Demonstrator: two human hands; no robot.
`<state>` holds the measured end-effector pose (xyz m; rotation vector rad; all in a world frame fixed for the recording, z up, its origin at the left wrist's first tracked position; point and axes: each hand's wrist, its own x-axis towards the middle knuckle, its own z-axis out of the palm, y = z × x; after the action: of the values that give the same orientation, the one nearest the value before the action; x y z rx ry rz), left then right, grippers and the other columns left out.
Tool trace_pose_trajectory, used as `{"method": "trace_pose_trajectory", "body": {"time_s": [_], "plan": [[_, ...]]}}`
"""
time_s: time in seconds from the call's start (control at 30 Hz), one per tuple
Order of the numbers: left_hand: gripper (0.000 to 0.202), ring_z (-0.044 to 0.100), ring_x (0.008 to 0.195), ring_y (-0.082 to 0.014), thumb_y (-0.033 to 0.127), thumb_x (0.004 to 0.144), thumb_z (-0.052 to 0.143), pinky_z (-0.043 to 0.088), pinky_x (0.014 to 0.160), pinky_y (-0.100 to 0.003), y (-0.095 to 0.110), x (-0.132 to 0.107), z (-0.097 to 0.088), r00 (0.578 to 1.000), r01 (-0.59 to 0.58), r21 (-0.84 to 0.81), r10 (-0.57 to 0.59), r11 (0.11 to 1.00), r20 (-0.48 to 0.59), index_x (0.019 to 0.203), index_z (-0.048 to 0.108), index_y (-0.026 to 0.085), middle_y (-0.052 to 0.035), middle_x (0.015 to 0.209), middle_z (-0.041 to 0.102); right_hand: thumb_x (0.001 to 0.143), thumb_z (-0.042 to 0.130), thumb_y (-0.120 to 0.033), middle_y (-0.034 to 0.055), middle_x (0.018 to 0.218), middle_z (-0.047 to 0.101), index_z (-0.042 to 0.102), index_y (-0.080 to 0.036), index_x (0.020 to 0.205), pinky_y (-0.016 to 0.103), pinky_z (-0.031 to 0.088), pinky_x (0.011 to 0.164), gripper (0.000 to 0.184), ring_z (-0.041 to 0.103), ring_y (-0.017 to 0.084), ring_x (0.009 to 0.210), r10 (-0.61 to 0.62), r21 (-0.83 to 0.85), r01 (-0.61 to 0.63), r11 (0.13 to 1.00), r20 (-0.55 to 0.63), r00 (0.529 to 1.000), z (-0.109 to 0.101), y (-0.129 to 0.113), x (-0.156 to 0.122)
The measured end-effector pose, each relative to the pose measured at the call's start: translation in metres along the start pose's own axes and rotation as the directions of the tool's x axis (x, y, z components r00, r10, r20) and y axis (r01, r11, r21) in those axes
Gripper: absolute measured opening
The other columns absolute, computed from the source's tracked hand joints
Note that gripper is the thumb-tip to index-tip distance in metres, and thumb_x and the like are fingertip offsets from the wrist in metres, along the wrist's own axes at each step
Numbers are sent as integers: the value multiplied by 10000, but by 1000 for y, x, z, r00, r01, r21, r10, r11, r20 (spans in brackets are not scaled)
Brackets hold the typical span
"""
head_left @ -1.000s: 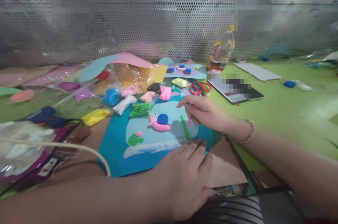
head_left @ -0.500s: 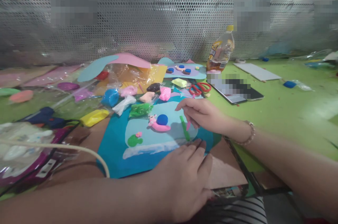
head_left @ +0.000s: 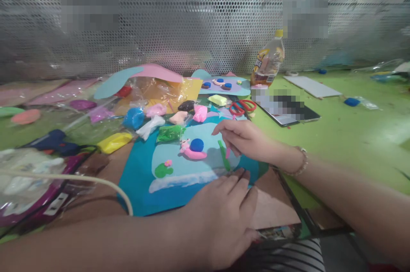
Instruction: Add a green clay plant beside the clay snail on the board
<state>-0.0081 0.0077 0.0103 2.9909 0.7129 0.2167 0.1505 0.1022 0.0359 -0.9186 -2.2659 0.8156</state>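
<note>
My left hand [head_left: 224, 212] lies flat with fingers stretched out on the lower right edge of a blue paper sheet [head_left: 137, 195]. In my right hand [head_left: 245, 137] a thin pink clay modelling tool [head_left: 228, 152] is pinched, its tip down beside a green clay strip [head_left: 224, 156]. That strip rests on the light-blue middle of the sheet. To its left is a pink clay snail [head_left: 195, 154] with a round blue shell [head_left: 196, 145]. Lower left sits a green clay lily pad [head_left: 163, 171] with a small pink flower [head_left: 168, 163]. White clay [head_left: 179, 181] is smeared along the bottom.
Several clay packets, among them green [head_left: 170, 133], white [head_left: 150, 127] and yellow [head_left: 115, 142], lie behind and left. Red-handled scissors [head_left: 242, 107], a tablet-like device [head_left: 285, 107] and a bottle [head_left: 268, 60] stand or lie beyond my right hand. A pale cable [head_left: 96, 179] crosses at left.
</note>
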Motion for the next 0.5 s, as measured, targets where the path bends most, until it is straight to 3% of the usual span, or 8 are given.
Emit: {"method": "trace_pose_trajectory", "body": {"time_s": [0.37, 0.5], "plan": [[584, 327, 1290, -351, 448, 924, 308, 296, 1052, -422, 1, -1, 4, 1000, 8, -1, -8, 1000, -7, 1321, 366, 23, -252, 1381, 351, 851, 364, -69, -62, 529, 506, 558, -152, 951, 198, 418, 495, 234, 520, 66, 435, -5, -15, 4, 1000, -7, 1000, 0, -1, 0], [571, 333, 1286, -354, 430, 927, 310, 297, 1047, -436, 1, 0, -2, 1000, 13, 1, -13, 1000, -2, 1320, 368, 20, -269, 1382, 339, 857, 356, -86, -67, 525, 487, 548, -148, 943, 188, 399, 453, 220, 479, 54, 385, -15, -9, 14, 1000, -73, 997, -3, -2, 0]]}}
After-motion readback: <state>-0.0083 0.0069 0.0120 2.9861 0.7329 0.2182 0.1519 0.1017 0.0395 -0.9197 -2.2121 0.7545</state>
